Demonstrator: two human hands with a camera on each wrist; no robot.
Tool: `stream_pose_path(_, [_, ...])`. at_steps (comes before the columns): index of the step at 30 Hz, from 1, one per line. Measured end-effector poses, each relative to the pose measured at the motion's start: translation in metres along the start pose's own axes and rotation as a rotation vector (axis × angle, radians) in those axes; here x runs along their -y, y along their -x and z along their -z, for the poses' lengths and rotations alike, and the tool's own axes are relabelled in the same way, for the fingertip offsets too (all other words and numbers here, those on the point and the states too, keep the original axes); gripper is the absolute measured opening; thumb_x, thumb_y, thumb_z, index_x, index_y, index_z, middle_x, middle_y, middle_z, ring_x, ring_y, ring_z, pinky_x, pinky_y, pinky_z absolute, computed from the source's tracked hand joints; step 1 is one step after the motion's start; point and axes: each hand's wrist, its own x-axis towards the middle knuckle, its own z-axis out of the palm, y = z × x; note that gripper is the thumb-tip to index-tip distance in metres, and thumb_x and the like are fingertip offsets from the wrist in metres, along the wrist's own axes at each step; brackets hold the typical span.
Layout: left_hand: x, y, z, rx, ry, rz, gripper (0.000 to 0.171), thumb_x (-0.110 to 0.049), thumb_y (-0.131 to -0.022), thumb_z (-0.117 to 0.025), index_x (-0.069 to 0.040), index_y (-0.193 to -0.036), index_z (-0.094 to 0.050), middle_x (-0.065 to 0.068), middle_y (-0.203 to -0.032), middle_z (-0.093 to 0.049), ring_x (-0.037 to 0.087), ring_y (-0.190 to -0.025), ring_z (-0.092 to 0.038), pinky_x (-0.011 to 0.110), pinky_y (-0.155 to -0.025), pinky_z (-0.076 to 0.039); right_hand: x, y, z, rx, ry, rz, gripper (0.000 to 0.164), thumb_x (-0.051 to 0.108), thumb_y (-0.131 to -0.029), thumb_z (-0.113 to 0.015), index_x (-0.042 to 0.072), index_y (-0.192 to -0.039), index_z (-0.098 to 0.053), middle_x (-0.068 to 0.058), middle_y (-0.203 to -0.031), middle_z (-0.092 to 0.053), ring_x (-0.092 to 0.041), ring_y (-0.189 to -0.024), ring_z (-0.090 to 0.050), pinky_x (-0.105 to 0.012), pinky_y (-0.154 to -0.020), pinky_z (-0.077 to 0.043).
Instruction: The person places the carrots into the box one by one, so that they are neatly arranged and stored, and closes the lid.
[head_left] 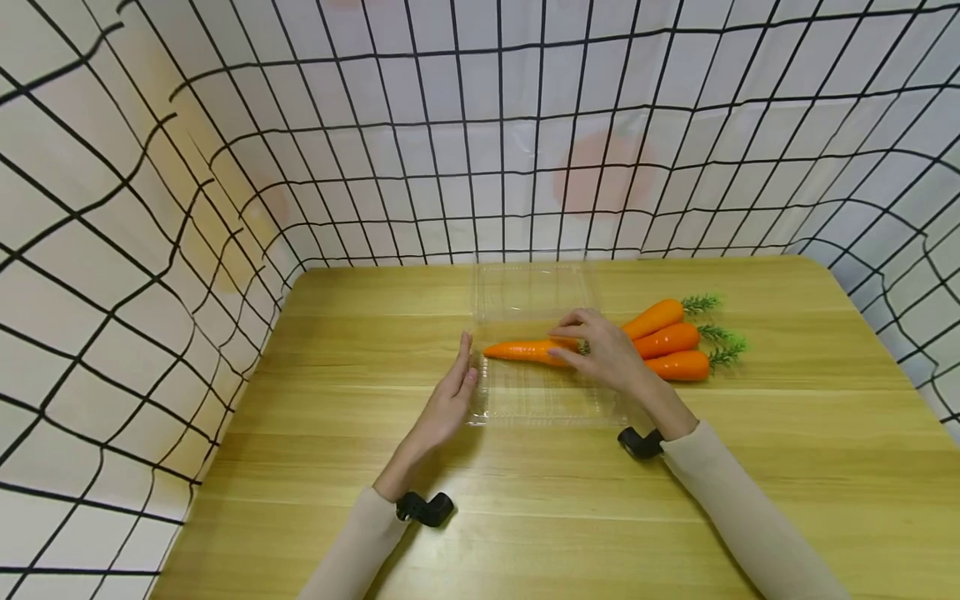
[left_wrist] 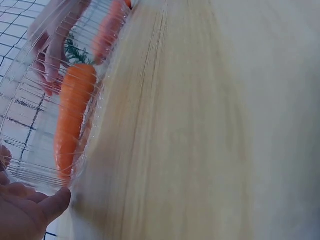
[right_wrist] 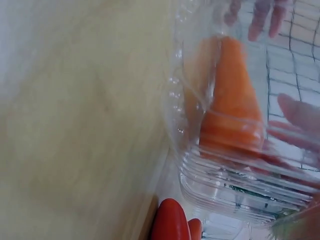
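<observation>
A clear plastic clamshell box (head_left: 536,404) stands opened out, its lid (head_left: 532,287) toward the back. One orange carrot (head_left: 517,351) lies crosswise in the base, tip to the left and leafy end to the right. Above its thick end is my right hand (head_left: 611,354), thumb and fingers spread; in the left wrist view the carrot (left_wrist: 75,112) shows no fingers across its front. Whether a fingertip touches it is unclear. My left hand (head_left: 447,400) rests with straight fingers along the box's left side. Its thumb (left_wrist: 55,204) lies by the box's end.
Three more carrots with green tops, among them the nearest carrot (head_left: 678,366), lie fanned out right of the box. The wooden table (head_left: 300,467) backs onto a white cloth wall with a black grid (head_left: 420,150). Cloth walls also stand at both sides.
</observation>
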Motion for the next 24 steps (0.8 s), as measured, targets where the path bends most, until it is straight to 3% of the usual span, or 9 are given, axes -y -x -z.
stream_pose_path(24, [0.0, 0.001, 0.001, -0.011, -0.014, 0.008, 0.061, -0.011, -0.114, -0.031, -0.004, -0.166, 0.001, 0.015, -0.175, -0.003, 0.032, -0.161, -0.011, 0.052, -0.132, -0.011, -0.005, 0.002, 0.019, -0.009, -0.05, -0.011, 0.042, 0.028, -0.096, -0.076, 0.008, -0.132, -0.071, -0.012, -0.126, -0.067, -0.032, -0.118, -0.061, -0.053, -0.097, -0.055])
